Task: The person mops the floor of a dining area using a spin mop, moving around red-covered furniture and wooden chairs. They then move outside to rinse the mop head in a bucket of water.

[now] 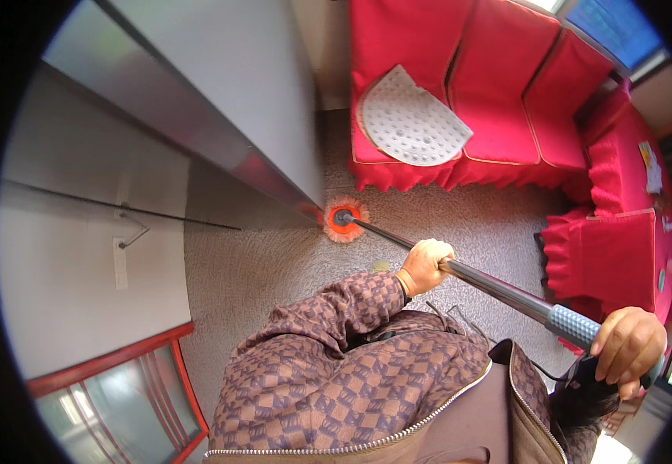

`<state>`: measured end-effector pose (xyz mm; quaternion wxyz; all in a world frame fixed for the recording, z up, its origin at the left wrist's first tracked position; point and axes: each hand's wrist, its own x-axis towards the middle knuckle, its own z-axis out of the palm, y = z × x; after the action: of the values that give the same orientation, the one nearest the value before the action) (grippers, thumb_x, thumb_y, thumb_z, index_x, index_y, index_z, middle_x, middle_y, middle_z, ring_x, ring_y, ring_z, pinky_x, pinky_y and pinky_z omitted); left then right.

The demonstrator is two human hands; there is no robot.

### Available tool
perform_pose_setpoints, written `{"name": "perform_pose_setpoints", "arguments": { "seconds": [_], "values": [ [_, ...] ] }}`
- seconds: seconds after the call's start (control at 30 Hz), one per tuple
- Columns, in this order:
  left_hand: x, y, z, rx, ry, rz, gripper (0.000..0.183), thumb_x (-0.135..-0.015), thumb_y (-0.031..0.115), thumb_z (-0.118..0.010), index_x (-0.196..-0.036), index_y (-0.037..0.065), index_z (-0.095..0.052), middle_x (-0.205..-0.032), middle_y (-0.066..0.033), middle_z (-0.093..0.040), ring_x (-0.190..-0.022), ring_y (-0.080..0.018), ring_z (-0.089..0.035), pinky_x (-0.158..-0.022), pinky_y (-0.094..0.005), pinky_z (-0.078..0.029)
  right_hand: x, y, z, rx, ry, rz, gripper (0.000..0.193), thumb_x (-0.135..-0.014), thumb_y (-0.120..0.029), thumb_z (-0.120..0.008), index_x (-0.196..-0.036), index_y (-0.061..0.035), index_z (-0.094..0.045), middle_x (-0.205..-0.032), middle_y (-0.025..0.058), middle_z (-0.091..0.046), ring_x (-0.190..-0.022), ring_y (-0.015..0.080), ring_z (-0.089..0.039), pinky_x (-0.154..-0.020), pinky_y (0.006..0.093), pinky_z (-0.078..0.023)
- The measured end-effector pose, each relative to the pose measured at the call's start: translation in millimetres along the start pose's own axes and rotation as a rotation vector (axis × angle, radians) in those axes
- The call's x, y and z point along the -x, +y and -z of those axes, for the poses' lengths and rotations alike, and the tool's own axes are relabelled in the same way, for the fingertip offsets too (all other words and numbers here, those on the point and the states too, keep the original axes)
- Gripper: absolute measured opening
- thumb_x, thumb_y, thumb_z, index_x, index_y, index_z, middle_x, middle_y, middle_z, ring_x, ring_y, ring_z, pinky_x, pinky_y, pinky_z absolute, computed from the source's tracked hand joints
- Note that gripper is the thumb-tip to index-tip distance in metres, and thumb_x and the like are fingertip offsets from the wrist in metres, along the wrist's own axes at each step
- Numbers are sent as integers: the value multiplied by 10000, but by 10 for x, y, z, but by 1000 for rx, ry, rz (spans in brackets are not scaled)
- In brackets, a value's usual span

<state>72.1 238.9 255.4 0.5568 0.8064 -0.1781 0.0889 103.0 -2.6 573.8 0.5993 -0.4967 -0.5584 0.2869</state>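
Both my hands hold a mop whose metal pole (498,290) slants from lower right to upper left. My left hand (426,265) wraps around the middle of the pole. Up at the blue-grey textured grip (573,325), my right hand (631,349) closes over the handle's end. The round mop head (345,219), orange with a pinkish fringe and a dark hub, rests on the grey patterned floor (444,213). Its fringe lies at the foot of a tall grey cabinet-like unit (255,100), touching or very near it.
A sofa with red covers (498,116) stands at the upper right, with a pale, studded half-round mat (415,120) on it. A red-covered seat (610,255) is on the right. At lower left is a red-framed glass panel (131,394); a white door-like panel (73,263) stands above it.
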Motion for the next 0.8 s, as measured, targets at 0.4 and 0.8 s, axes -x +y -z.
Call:
{"name": "perform_pose_setpoints", "arguments": {
  "seconds": [0.4,0.8],
  "values": [
    [-225,501,-1655,-274,-432,-90,320,-690,28,-657,-1000,59,-585,-924,-136,-598,-903,-344,-586,-782,-420,-478,1419,-218,-1715,569,1014,-128,127,-768,-99,-646,-765,-62,-524,-593,39,-548,-539,192,-555,-661,382,-461],
    [-102,4135,-432,1091,-760,-830,203,-887,162,-573,-1003,11,-643,-1023,-142,-631,-1018,-230,-570,-928,-382,-411,2551,-91,-2226,519,1088,-34,103,-785,11,-649,-808,-32,-559,-719,88,-586,-663,213,-577,-627,325,-468]
  ]
}}
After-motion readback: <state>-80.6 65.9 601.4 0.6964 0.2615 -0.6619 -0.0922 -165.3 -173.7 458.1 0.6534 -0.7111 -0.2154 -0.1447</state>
